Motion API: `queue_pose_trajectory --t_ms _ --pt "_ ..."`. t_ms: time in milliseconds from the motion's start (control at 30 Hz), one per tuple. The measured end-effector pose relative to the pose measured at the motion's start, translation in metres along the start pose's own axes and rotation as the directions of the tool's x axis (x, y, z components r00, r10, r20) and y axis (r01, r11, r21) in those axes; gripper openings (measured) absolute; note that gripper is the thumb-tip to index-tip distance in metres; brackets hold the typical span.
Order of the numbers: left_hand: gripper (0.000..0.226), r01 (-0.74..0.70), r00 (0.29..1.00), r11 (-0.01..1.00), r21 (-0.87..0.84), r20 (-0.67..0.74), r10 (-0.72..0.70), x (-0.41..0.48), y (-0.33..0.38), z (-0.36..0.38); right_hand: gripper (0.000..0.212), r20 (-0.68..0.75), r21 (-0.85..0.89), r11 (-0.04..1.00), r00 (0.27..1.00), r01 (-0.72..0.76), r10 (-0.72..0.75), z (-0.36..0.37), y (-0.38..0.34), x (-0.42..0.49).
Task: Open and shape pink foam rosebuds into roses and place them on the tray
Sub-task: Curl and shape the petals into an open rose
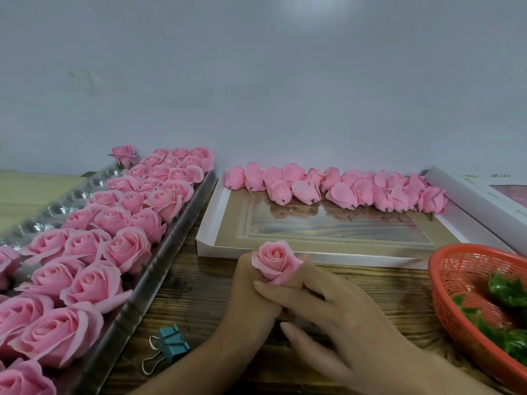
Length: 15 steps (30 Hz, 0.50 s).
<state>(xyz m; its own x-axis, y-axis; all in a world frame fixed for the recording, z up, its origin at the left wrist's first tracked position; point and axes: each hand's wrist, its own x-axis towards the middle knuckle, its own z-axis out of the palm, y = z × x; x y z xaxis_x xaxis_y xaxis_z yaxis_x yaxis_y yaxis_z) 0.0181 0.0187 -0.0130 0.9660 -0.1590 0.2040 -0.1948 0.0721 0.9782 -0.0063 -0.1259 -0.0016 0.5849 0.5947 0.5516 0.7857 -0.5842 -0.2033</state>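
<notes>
Wood table (182, 295): dark grain, bare strip between the tray edge and both hands; widest open room sits just ahead of the clip.
Teal clip (168, 347): binder clip lying flat at the near edge, wire loops toward the viewer, just beside the tray rim, apart from the hands.
Right hand (342, 317): comes in from the lower right, fingers stretched nearly straight and laid across the left hand, fingertips touching the rose's lowest petals.
Left hand (251, 297): fingers curled round the base of the rose, gripping it from below; mostly covered by the right hand.
Rose (275, 260): pink foam, petals partly spread, held upright above the table, just in front of the white box's front wall, well apart from the tray.
Tray (134, 309): silver, runs diagonally along the left; its raised rim borders the working strip.
Shaped roses (128, 248): packed in rows over the tray, petals touching, outer ones reaching the rim.
Red basket (467, 269): mesh, at the right edge, rim close to the right wrist; green leaf pieces (507, 289) lie inside.
White box (313, 257): shallow, open, glossy floor mostly bare at the front.
Rosebuds (342, 192): closed, pink, heaped in a line along the box's far wall.
Second box (470, 201): white, against the first box's right side, cut off by the frame.
Clear sheet (57, 206): moulded plastic, left of the tray.
Wall (256, 81): plain grey, close behind everything.
</notes>
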Motion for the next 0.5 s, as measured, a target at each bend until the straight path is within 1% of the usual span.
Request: queue_pose_trajectory --t_ms 67,133,200,267,300,367,400,467,500 --pt "0.040 -0.032 0.999 0.999 -0.003 0.032 0.032 0.001 0.000 0.000 0.033 -0.035 0.092 0.996 0.999 0.006 -0.003 0.001 0.002 -0.001" --pt "0.027 -0.097 0.994 0.995 0.012 0.054 0.096 0.006 0.001 0.002 0.029 -0.107 0.180 0.984 0.994 0.008 0.011 0.002 0.004 -0.002" --pt "0.023 -0.152 0.987 0.988 0.030 0.049 0.151 0.010 0.002 0.004 0.027 -0.191 0.283 0.959 0.979 -0.015 0.072 0.002 0.006 -0.003" --pt "0.020 -0.144 0.989 0.990 0.001 0.043 0.144 0.012 0.002 0.005 0.023 -0.270 0.363 0.930 0.949 -0.057 0.164 0.003 0.009 -0.004" --pt "0.023 -0.117 0.992 0.993 -0.022 0.045 0.118 0.013 0.003 0.006 0.023 -0.296 0.400 0.912 0.928 -0.093 0.224 0.004 0.011 -0.005" --pt "0.046 -0.035 0.999 0.998 -0.043 0.022 0.036 0.014 -0.001 0.005 0.022 -0.309 0.481 0.858 0.882 -0.179 0.357 0.007 0.014 -0.005" --pt "0.049 -0.005 1.000 0.999 -0.032 0.023 0.005 0.015 -0.003 0.005 0.021 -0.300 0.522 0.825 0.859 -0.217 0.415 0.008 0.015 -0.004" --pt "0.049 -0.002 0.999 1.000 0.008 0.053 0.002 0.013 -0.006 0.004 0.020 -0.275 0.581 0.770 0.826 -0.265 0.492 0.009 0.016 -0.003" --pt "0.053 -0.028 0.998 0.999 0.027 0.060 0.026 0.013 -0.008 0.005 0.020 -0.266 0.592 0.757 0.821 -0.275 0.506 0.009 0.017 -0.003"
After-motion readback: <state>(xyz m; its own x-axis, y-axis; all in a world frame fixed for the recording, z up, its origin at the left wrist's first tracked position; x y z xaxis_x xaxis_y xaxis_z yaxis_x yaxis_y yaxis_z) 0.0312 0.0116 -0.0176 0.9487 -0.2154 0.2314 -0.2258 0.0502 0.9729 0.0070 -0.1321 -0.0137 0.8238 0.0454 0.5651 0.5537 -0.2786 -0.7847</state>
